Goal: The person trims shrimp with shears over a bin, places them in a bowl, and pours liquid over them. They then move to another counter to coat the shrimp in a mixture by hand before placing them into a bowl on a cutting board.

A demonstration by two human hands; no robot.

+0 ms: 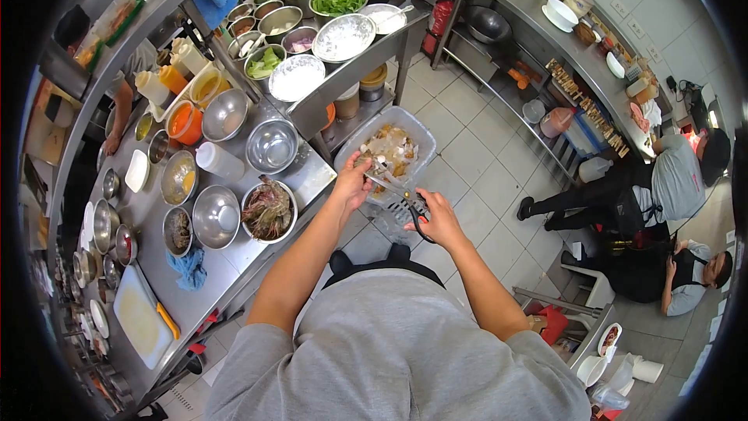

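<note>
The piece (361, 161) in the left hand (354, 182) is too small to identify. Scraps (393, 150) in the tub (425, 137) blur together. The bottom edge crops the grey shirt (397, 343); a shelf (156, 20) partly hides another person's arm (118, 113).

Arms (300, 265) extended forward, left fingers (361, 181) bent, right fingers (431, 199) curled

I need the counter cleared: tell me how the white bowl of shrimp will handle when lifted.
The white bowl is probably heavy for its size, being piled with shrimp. Some might spill if tilted, since they reach its rim.
</note>
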